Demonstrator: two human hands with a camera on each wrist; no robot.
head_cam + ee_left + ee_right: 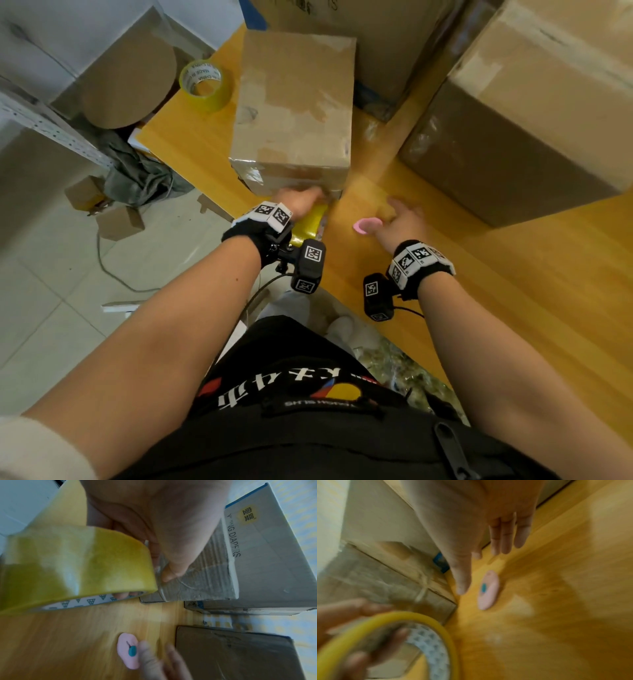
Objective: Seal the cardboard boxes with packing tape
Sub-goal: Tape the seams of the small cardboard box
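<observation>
A small taped cardboard box (pixel 294 113) stands on the wooden table (pixel 513 291). My left hand (pixel 308 199) grips a yellow packing tape roll (pixel 310 222) at the box's near face. In the left wrist view fingers pass through the roll (pixel 77 566) and the thumb (pixel 173 569) presses on the box (pixel 205 582). My right hand (pixel 399 214) hovers open over the table with straight fingers (pixel 503 540), just beside a pink oval cutter (pixel 367 226) that lies flat (pixel 488 589). It holds nothing.
A second yellow tape roll (pixel 205 85) lies at the table's back left corner. A large cardboard box (pixel 531 120) fills the right side and another big box (pixel 376 41) stands behind. The table edge drops to a tiled floor (pixel 51 308) on the left.
</observation>
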